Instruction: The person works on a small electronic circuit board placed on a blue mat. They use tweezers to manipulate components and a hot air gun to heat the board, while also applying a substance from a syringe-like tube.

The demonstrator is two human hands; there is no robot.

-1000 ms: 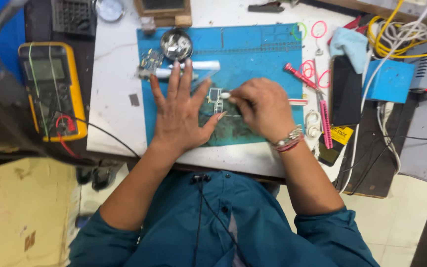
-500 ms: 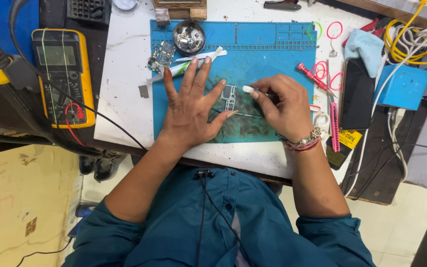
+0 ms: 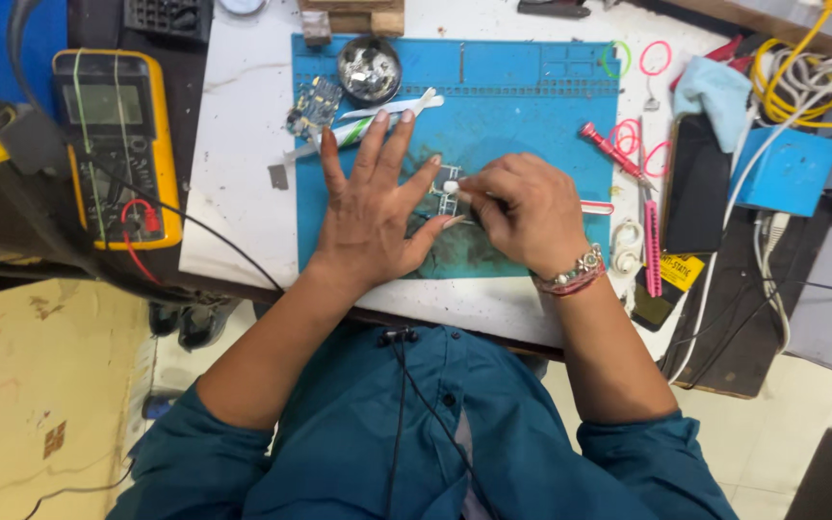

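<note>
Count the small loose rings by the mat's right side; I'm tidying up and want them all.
4: a green ring on the mat's top right corner, a pink ring beside it, and two pink rings lower by the red screwdriver. Others may be hidden.

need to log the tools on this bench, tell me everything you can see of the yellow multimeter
The multimeter lies flat, face up, on the dark surface left of the white table. It has a yellow casing that looks rubbery, a dark front, a grey screen at the top and a round dial below. A thin green band crosses the screen. Red and black leads sit at its lower end, and the black one trails right. Neither hand touches it.
</note>
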